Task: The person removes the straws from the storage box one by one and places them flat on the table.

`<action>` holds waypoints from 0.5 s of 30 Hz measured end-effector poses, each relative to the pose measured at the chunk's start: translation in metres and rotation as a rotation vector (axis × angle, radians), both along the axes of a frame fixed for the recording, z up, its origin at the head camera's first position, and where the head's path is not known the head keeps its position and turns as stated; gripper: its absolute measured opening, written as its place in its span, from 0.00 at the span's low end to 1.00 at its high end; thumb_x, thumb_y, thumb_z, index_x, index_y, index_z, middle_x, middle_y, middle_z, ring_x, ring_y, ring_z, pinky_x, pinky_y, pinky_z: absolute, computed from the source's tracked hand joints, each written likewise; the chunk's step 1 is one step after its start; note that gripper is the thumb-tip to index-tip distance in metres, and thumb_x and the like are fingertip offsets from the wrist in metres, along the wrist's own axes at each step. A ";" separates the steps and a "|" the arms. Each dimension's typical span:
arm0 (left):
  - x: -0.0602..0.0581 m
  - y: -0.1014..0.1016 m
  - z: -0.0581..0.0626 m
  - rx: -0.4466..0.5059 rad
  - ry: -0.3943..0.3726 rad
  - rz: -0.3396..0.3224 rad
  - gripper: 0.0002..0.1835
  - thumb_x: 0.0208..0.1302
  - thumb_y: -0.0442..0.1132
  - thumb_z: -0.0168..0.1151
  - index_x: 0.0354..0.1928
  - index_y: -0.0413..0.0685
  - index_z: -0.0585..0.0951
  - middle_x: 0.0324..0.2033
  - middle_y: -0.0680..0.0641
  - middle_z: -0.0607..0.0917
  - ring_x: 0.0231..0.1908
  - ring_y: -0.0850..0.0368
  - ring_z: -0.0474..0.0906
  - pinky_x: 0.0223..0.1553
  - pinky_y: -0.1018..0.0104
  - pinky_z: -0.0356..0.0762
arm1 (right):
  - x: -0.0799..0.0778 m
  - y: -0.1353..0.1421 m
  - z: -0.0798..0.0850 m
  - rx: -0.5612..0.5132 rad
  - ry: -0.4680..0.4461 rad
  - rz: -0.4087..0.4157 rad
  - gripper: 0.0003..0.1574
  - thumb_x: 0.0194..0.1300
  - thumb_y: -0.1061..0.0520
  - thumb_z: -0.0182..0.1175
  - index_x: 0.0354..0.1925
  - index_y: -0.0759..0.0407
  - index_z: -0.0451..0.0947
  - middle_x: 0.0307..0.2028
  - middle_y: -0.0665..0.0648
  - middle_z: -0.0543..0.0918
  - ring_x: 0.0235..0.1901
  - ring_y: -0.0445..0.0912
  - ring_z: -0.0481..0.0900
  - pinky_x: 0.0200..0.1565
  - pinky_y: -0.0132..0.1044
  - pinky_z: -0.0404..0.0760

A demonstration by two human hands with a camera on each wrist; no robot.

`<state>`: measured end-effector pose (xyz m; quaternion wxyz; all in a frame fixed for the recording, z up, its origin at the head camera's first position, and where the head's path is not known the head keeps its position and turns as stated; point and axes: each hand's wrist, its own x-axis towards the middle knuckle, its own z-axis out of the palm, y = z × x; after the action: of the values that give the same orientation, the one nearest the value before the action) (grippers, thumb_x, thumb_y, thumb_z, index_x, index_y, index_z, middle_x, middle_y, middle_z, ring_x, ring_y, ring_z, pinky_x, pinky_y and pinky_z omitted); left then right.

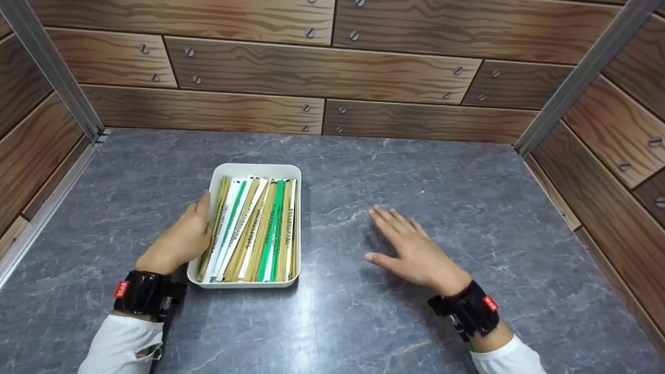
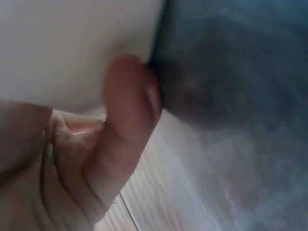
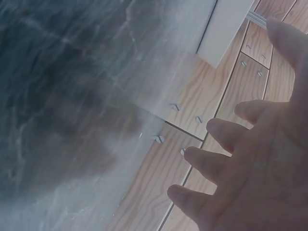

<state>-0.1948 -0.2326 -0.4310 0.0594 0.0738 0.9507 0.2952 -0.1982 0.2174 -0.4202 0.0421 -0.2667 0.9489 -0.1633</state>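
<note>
In the head view a white rectangular tray [image 1: 254,285] stands on the table, left of the middle. Long, thin, printed sticks or packets [image 1: 253,228] fill it lengthwise in gold, white and green; their exact kind is unclear. My left hand [image 1: 182,234] touches the tray's left side from outside. The left wrist view shows a finger [image 2: 127,101] against the white tray wall [image 2: 62,48], low by the table. Right of the tray, apart from it, my right hand [image 1: 410,249] hovers palm down, holding nothing, its fingers [image 3: 207,161] spread.
The table [image 1: 332,322] has a grey marbled top. Wood-patterned panels [image 1: 322,67] wall it in at the back and both sides, with metal posts [image 1: 566,83] at the back corners. Both wrists wear black straps [image 1: 470,309] below white sleeves [image 1: 122,345].
</note>
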 end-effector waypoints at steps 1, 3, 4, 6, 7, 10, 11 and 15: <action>0.000 0.000 0.000 0.000 -0.009 0.001 0.37 0.79 0.34 0.41 0.81 0.29 0.40 0.76 0.19 0.50 0.76 0.24 0.48 0.75 0.32 0.47 | -0.001 0.000 0.000 0.003 -0.001 -0.002 0.57 0.72 0.31 0.58 0.84 0.50 0.45 0.83 0.57 0.50 0.80 0.61 0.47 0.77 0.67 0.43; 0.000 -0.001 -0.001 0.006 -0.022 -0.002 0.37 0.79 0.34 0.40 0.81 0.31 0.38 0.76 0.20 0.50 0.76 0.25 0.48 0.75 0.32 0.47 | -0.001 0.000 -0.001 0.006 -0.005 -0.007 0.57 0.72 0.31 0.58 0.84 0.50 0.45 0.83 0.57 0.50 0.80 0.61 0.47 0.77 0.67 0.43; 0.000 -0.002 -0.001 0.011 -0.022 -0.006 0.37 0.80 0.34 0.40 0.81 0.31 0.37 0.76 0.20 0.50 0.76 0.25 0.49 0.75 0.33 0.47 | -0.002 0.000 -0.001 0.006 -0.006 -0.007 0.57 0.72 0.32 0.59 0.84 0.50 0.45 0.83 0.57 0.50 0.80 0.61 0.47 0.77 0.67 0.43; 0.000 -0.002 -0.002 0.019 -0.023 -0.012 0.37 0.80 0.34 0.39 0.81 0.31 0.37 0.76 0.20 0.51 0.76 0.26 0.49 0.76 0.33 0.48 | -0.002 0.000 -0.001 0.008 -0.010 -0.006 0.57 0.72 0.31 0.58 0.84 0.49 0.44 0.83 0.56 0.49 0.80 0.61 0.47 0.77 0.67 0.43; 0.000 -0.002 -0.002 0.024 -0.017 -0.015 0.37 0.79 0.33 0.40 0.81 0.30 0.37 0.76 0.20 0.52 0.76 0.26 0.50 0.76 0.34 0.48 | -0.002 0.000 -0.001 0.007 -0.012 -0.007 0.57 0.72 0.31 0.58 0.84 0.50 0.45 0.83 0.56 0.49 0.80 0.61 0.47 0.77 0.67 0.43; -0.002 0.000 -0.002 0.036 0.008 -0.012 0.37 0.77 0.31 0.43 0.80 0.27 0.41 0.74 0.19 0.54 0.75 0.26 0.52 0.75 0.34 0.50 | -0.002 0.000 0.001 -0.002 -0.017 -0.006 0.57 0.72 0.30 0.57 0.84 0.50 0.45 0.83 0.56 0.49 0.80 0.61 0.47 0.77 0.67 0.43; -0.002 0.000 -0.002 0.044 0.015 -0.007 0.38 0.75 0.30 0.45 0.80 0.26 0.43 0.74 0.19 0.55 0.75 0.25 0.53 0.75 0.34 0.51 | -0.002 0.000 0.001 -0.004 -0.021 -0.010 0.57 0.72 0.30 0.57 0.84 0.49 0.44 0.83 0.55 0.48 0.80 0.61 0.46 0.77 0.67 0.43; -0.004 0.001 -0.001 0.093 0.019 0.014 0.39 0.71 0.29 0.51 0.79 0.25 0.49 0.74 0.20 0.57 0.74 0.24 0.54 0.75 0.33 0.52 | -0.004 -0.006 0.007 -0.003 -0.023 -0.011 0.57 0.72 0.30 0.57 0.85 0.47 0.42 0.83 0.54 0.47 0.81 0.60 0.46 0.77 0.66 0.43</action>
<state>-0.1990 -0.2314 -0.4318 0.0447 0.0726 0.9369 0.3390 -0.2019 0.2117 -0.4137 0.0515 -0.2595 0.9496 -0.1679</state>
